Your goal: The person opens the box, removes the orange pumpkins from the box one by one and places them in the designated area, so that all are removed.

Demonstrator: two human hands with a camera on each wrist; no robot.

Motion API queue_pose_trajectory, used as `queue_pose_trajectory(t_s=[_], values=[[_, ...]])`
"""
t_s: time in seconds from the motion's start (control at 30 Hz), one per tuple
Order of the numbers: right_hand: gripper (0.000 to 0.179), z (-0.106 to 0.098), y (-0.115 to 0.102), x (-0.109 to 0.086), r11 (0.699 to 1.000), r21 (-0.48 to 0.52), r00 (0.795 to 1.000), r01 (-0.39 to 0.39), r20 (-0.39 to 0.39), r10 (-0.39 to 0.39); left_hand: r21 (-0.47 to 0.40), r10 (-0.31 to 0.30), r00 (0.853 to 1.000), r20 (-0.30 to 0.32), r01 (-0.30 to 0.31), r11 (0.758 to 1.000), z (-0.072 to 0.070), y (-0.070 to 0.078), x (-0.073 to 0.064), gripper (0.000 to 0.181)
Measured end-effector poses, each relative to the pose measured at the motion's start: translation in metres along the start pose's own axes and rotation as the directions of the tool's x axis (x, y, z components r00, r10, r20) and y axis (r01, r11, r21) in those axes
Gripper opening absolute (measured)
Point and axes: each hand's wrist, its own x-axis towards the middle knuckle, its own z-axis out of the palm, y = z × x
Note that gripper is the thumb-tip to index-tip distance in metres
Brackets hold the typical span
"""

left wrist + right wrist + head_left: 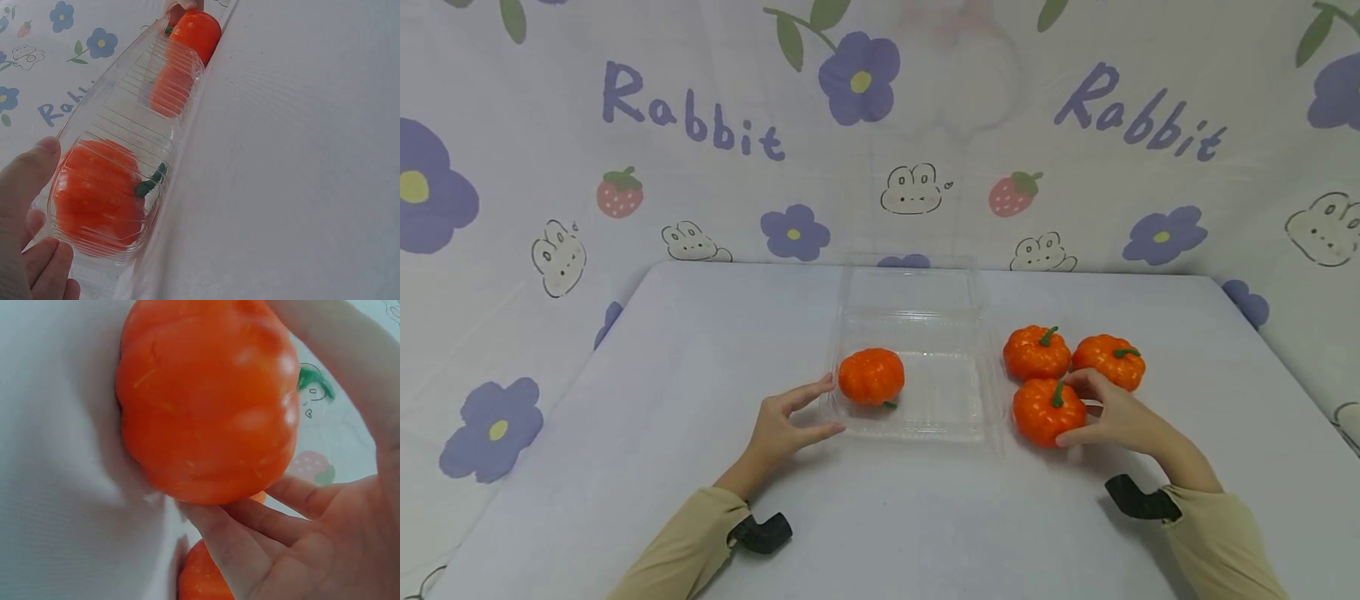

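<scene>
A clear plastic clamshell container [942,400] lies with its lid raised at the back. Inside it, on the left, sits one small orange pumpkin [871,377] with its green stem toward the front. My left hand [786,423] touches the container's left side, thumb and fingers spread apart. To the right of the container, my right hand [1116,417] holds the nearest pumpkin [1043,414] between thumb and fingers; this pumpkin [209,400] fills much of the right wrist view. Its underside seems to be at table level.
Two more pumpkins, a left one [1033,354] and a right one [1108,357], stand behind the held one. The white table [925,517] ends at a printed cloth backdrop [842,167]. Dark wrist devices [763,533] stick out from both sleeves.
</scene>
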Motion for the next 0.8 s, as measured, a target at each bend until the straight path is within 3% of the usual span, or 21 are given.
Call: queue_pose_trajectory(t_s=[0.27, 0.47, 0.57, 0.73, 0.8], values=[[0.072, -0.006, -0.006, -0.004, 1.0, 0.006, 0.999, 0.03, -0.021, -0.03, -0.014, -0.018, 1.0, 0.001, 0.018, 1.0, -0.001, 0.002, -0.001, 0.047], [0.073, -0.014, -0.015, -0.007, 0.995, -0.024, 0.982, 0.096, -0.162, -0.099, -0.014, -0.013, 1.0, -0.002, 0.013, 1.0, 0.0, 0.001, -0.003, 0.047], [0.074, -0.012, -0.02, -0.005, 0.978, -0.041, 0.94, 0.205, -0.27, -0.209, -0.008, -0.013, 1.0, -0.003, 0.013, 1.0, 0.0, 0.001, -0.003, 0.047], [0.073, -0.003, -0.033, 0.002, 0.905, -0.096, 0.814, 0.415, -0.405, -0.417, -0.008, -0.043, 0.999, -0.001, 0.043, 0.999, -0.002, 0.0, -0.002, 0.047], [0.072, 0.001, -0.04, 0.006, 0.873, -0.08, 0.778, 0.481, -0.42, -0.467, -0.009, -0.045, 0.999, 0.001, 0.045, 0.999, -0.002, -0.001, -0.002, 0.047]])
